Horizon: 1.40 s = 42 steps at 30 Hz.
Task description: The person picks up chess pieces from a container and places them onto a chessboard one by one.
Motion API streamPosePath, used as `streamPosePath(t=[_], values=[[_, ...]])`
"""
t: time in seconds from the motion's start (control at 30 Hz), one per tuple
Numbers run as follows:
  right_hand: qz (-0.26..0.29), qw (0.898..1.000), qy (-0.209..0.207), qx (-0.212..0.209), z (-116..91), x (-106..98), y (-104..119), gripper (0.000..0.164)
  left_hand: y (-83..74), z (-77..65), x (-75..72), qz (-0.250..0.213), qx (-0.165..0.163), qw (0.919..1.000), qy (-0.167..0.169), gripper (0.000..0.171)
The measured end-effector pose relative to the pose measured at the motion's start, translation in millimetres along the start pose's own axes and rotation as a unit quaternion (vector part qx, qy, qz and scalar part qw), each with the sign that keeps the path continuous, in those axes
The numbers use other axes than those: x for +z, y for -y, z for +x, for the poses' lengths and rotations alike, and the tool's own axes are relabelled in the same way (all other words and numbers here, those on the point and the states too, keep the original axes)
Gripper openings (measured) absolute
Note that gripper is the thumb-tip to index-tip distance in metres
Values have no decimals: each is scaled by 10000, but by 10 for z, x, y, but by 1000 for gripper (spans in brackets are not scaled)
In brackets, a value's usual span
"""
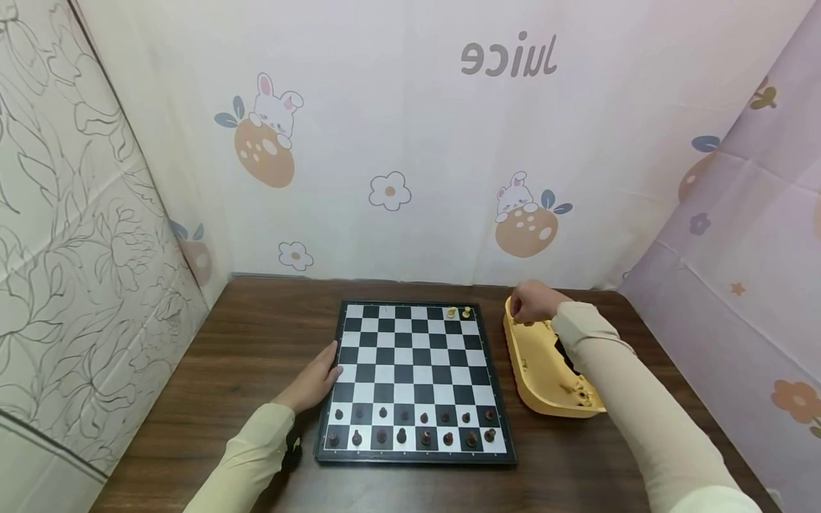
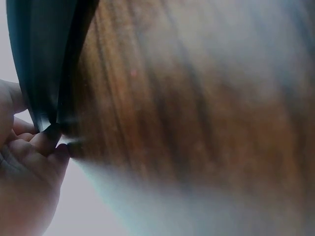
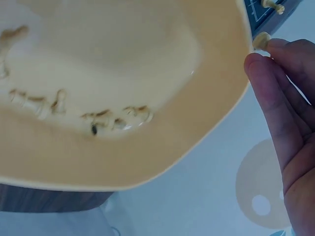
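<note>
A black-and-white chessboard (image 1: 404, 377) lies on the brown table. My left hand (image 1: 314, 381) holds its left edge, and in the left wrist view the fingers (image 2: 47, 140) meet the dark rim. My right hand (image 1: 535, 303) is over the far left corner of the yellow tray (image 1: 526, 395). In the right wrist view its thumb and fingertips pinch a cream chess piece (image 3: 262, 40); its head is hidden. Dark red chess pieces (image 1: 426, 437) fill the two near rows. On the far right corner squares stand two cream pieces, one being the corner piece (image 1: 467, 312).
Several cream pieces (image 3: 101, 118) lie loose in the tray, right of the board. Wood tabletop (image 1: 256, 335) extends left of the board. A patterned curtain (image 1: 398, 142) hangs behind the table, with another patterned panel (image 1: 90, 185) along the left.
</note>
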State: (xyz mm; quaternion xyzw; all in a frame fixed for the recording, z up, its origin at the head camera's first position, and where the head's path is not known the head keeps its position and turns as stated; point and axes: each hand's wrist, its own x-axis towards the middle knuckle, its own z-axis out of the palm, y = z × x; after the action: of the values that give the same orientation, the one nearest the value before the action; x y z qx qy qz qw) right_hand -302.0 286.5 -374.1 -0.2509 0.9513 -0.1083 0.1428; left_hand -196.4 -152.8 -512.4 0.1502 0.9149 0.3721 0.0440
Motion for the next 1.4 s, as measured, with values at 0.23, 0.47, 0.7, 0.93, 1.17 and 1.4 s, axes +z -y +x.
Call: streamPosePath(t=[0.23,0.47,0.7,0.93,1.17,1.4], values=[[-78,9998,-146,-138,192,57,99,12,-8,-6,-8,8,-4,10000,-25,58],[-37,10000,-24,61,347,105,165,11,14,9,-4,33,-38,10000,-35,59],[-29,10000,-23,-20,448,174,197,13,23,33,7,2,-81,10000,5,60],[30,10000,-3,37,523,232,222,11,11,38,-2,28,-68,10000,0,59],[58,9998,67,162,575,256,294,9,7,31,-17,4,-154,9999,31,59],[-66,9995,148,280,638,306,336,6,18,30,-17,-41,-228,9997,38,59]])
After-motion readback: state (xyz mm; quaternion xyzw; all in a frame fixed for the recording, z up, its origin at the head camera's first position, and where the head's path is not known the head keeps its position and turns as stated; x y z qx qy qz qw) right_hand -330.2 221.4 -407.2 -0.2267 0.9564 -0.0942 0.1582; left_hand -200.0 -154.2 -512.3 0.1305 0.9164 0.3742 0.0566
